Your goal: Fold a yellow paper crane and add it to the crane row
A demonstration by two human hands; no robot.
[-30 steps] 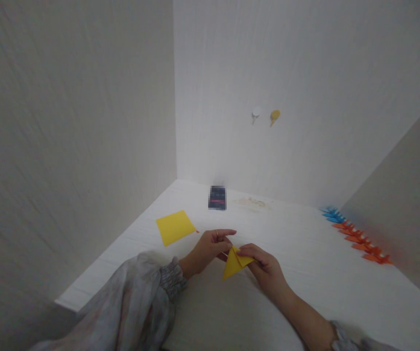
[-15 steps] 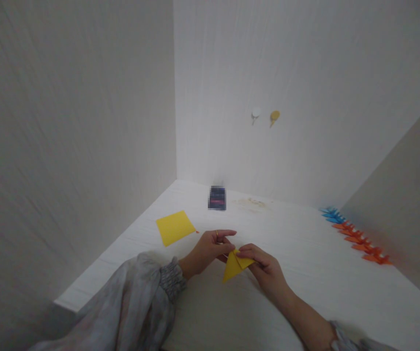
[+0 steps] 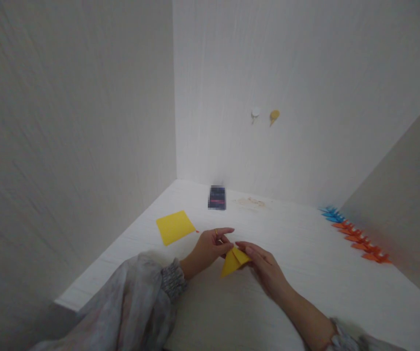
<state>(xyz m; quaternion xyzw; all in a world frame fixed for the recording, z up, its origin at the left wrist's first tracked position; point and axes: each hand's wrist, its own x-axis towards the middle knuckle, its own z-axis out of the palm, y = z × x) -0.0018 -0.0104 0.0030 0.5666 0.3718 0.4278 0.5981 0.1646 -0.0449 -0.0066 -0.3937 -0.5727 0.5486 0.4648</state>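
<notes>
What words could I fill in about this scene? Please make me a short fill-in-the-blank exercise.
The folded paper is ____ in colour.
The hand wearing a ring is the person's ____ one.
The row of folded shapes contains blue and ____ pieces.
The back wall bears ____ round-topped fittings.

Missing words: yellow; left; orange; two.

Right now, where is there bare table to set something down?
Bare table: between right hand and orange figures; between yellow sheet and dark object. Crowded: where the left hand meets the right at the folded yellow paper.
</notes>
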